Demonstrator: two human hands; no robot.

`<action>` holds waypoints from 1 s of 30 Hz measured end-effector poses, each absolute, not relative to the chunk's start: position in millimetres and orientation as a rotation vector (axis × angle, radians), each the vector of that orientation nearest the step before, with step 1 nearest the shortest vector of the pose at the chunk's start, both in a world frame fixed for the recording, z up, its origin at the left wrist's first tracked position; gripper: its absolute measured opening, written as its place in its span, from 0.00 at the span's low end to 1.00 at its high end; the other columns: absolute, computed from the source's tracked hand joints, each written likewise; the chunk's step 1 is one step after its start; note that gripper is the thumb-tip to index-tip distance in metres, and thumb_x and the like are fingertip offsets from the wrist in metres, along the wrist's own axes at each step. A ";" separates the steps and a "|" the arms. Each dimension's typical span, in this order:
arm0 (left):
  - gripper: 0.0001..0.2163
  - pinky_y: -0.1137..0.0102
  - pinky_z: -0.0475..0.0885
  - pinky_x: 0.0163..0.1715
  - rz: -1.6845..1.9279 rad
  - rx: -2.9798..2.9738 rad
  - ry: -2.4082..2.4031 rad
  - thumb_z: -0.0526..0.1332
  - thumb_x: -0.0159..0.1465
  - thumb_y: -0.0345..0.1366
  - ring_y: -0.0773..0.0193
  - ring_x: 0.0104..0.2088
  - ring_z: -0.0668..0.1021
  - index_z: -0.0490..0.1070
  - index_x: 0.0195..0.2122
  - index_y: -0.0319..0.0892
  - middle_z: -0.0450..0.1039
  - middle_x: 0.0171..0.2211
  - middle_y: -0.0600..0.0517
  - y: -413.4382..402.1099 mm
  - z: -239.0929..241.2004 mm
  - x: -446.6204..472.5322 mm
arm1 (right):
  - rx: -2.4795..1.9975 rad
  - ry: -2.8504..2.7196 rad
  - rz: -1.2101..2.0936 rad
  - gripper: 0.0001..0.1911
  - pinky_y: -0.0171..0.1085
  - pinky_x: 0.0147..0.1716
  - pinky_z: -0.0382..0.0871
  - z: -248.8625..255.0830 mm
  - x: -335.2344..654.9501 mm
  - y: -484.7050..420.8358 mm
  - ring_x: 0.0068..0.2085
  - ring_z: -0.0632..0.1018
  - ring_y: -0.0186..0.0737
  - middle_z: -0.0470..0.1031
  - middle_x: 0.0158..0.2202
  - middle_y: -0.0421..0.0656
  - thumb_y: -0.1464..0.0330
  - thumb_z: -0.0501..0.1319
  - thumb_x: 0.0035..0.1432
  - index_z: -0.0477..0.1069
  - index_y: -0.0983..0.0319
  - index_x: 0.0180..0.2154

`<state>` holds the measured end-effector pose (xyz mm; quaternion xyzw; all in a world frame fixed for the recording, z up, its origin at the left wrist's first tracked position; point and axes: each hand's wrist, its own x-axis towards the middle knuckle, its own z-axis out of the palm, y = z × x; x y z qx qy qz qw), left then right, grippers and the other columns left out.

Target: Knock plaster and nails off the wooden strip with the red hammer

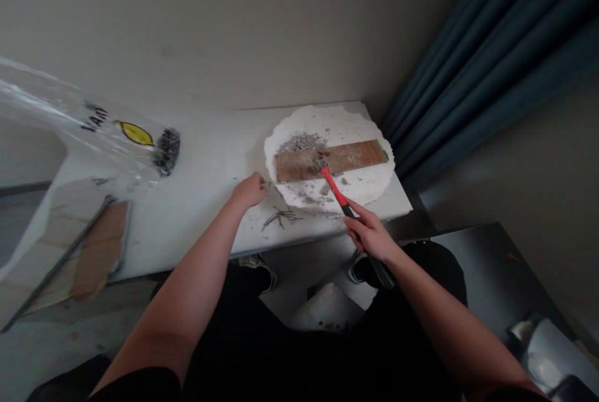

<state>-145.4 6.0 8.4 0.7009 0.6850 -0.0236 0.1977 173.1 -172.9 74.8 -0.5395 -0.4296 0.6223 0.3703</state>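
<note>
My right hand (372,231) is wrapped around the dark handle of a hammer (337,188) with a red neck. Its head rests on or just over the middle of a brown wooden board (353,155), whose left half is pitted with many small marks. Under the board lies a white, ragged-edged round slab (322,121), strewn with grey crumbs. Left of the slab, my left hand (250,190) is closed in a pinch; what its fingertips hold is too small to make out. Close to that hand, several loose nails (281,218) lie on the white table (206,202).
A clear plastic bag (135,133) with dark contents at its end lies on the left. Nearer me are a brown board piece (100,252) and a long dark bar (58,264). A blue curtain (468,71) hangs at right, above a dark low surface (491,271).
</note>
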 end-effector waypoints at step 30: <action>0.06 0.69 0.70 0.33 0.733 1.928 1.594 0.66 0.55 0.26 0.67 0.27 0.72 0.73 0.30 0.43 0.72 0.24 0.57 13.8 30.4 -166.2 | -1.455 -1.016 1.428 0.44 0.30 0.12 0.53 74.8 193.5 -153.9 0.13 0.61 0.29 0.63 0.18 0.28 0.59 0.63 0.61 0.56 0.63 0.75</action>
